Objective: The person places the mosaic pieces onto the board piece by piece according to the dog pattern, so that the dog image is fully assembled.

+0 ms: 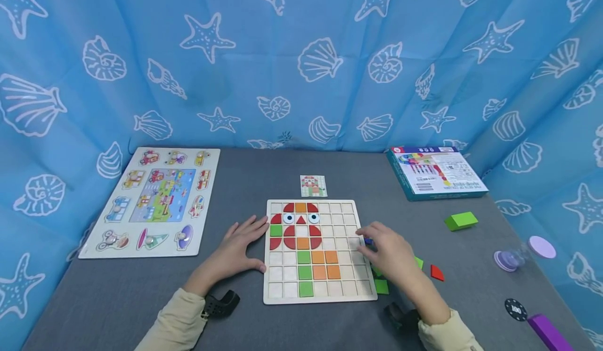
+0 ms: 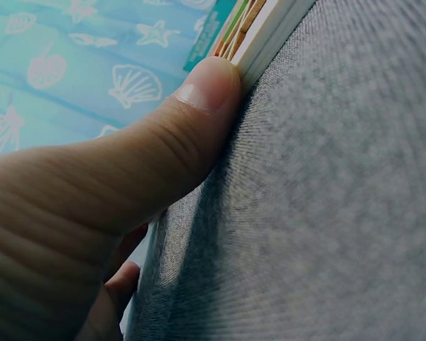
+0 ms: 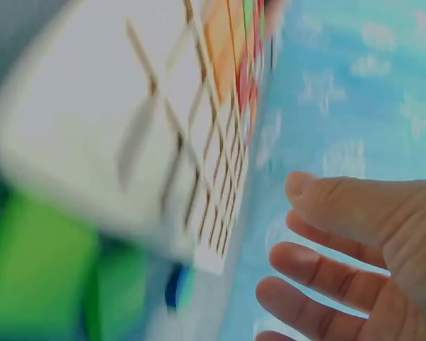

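Note:
A pale wooden grid board (image 1: 339,291) lies on the grey table, partly filled with red, white, orange and green tiles that make a face with round eyes and a body below. My left hand (image 1: 237,254) rests at the board's left edge, thumb (image 2: 213,85) touching its side, fingers spread. Over the right edge hovers my right hand (image 1: 388,249), its fingers loosely bent and nothing between them in the right wrist view. Green blocks (image 1: 381,286) and a blue piece (image 1: 369,241) lie beside the board, partly hidden under that hand. Behind the board lies a small pattern card (image 1: 313,185).
At the left lies a vehicle peg puzzle (image 1: 207,204). A flat box (image 1: 438,173) is at the back right. Farther right are a green block (image 1: 461,221), a red piece (image 1: 437,272), a purple-lidded item (image 1: 506,260), a black disc (image 1: 515,309) and a purple block (image 1: 548,332).

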Tool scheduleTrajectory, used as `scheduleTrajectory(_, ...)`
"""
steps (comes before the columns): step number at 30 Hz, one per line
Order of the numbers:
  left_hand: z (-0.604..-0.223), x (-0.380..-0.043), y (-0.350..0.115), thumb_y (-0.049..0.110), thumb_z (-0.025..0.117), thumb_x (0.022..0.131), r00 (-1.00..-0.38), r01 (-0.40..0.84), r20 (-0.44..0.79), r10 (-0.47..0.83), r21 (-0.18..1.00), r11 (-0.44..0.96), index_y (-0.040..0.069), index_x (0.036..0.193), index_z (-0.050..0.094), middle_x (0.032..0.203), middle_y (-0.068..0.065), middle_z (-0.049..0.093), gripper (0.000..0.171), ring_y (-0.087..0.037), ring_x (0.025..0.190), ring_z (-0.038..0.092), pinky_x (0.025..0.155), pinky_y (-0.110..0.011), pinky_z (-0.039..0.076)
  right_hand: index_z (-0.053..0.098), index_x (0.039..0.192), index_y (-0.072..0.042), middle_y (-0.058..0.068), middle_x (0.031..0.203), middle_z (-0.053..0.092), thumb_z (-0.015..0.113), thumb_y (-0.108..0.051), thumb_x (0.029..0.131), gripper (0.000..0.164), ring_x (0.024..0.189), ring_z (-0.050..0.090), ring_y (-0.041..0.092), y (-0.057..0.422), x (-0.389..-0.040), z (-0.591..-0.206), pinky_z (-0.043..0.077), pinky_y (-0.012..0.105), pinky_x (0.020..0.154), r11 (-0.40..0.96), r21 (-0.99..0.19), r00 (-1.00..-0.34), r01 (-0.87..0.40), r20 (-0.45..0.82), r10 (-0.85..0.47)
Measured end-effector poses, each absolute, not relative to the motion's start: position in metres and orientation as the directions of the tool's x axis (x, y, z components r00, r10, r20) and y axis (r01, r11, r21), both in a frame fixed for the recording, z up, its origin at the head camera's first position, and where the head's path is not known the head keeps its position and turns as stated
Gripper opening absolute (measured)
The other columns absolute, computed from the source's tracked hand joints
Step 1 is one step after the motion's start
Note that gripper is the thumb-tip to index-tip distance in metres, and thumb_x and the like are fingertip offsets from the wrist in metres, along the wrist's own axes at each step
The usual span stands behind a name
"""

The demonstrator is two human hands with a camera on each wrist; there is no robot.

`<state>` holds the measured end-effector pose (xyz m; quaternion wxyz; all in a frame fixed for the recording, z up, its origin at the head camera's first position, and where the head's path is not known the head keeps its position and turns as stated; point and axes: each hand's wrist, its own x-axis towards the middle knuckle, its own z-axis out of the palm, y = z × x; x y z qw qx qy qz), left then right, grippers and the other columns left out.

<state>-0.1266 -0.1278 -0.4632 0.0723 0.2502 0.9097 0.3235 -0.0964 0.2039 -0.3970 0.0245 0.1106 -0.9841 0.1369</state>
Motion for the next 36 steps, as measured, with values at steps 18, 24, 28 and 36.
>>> scheduleTrajectory(18,-0.466,-0.126,-0.129,0.056,0.071,0.056,-0.866,0.406,0.03,0.499,0.626,0.666,0.017,0.139,0.031,0.146,0.006,0.023,0.1,-0.023,0.136,0.013,0.104,-0.053,0.004,0.068,0.087,-0.009,-0.001,0.07,0.057,0.071,-0.025,0.074,0.021,0.059,0.046,0.013,0.233,-0.142,-0.409,0.038,0.027,0.049,0.982,-0.17,-0.982,-0.08,-0.155,-0.107)
scheduleTrajectory(24,-0.465,-0.126,-0.129,0.057,0.071,0.056,-0.866,0.404,0.032,0.498,0.631,0.663,0.017,0.139,0.032,0.146,0.005,0.023,0.1,-0.023,0.136,0.013,0.104,-0.053,0.003,0.068,0.087,-0.01,-0.001,0.07,0.057,0.071,-0.025,0.074,0.02,0.059,0.046,0.014,0.231,-0.145,-0.41,0.038,0.027,0.05,0.984,-0.159,-0.982,-0.077,-0.159,-0.103)
scheduleTrajectory(28,-0.465,-0.126,-0.129,0.057,0.07,0.056,-0.867,0.402,0.029,0.497,0.628,0.666,0.017,0.139,0.031,0.146,0.005,0.023,0.101,-0.023,0.136,0.013,0.105,-0.053,0.003,0.067,0.084,-0.011,-0.001,0.069,0.055,0.071,-0.023,0.074,0.016,0.058,0.045,0.014,0.227,-0.147,-0.41,0.039,0.027,0.05,0.984,-0.149,-0.98,-0.096,-0.157,-0.12)
scheduleTrajectory(36,-0.465,-0.127,-0.128,0.054,0.072,0.057,-0.863,0.417,0.045,0.503,0.625,0.66,0.018,0.139,0.031,0.146,0.005,0.024,0.099,-0.023,0.136,0.014,0.104,-0.053,0.003,0.065,0.082,-0.013,0.0,0.086,0.059,0.067,0.001,0.071,0.018,0.079,0.053,0.02,0.234,-0.148,-0.415,0.042,0.046,0.07,0.937,-0.176,-0.947,-0.303,-0.054,-0.317)
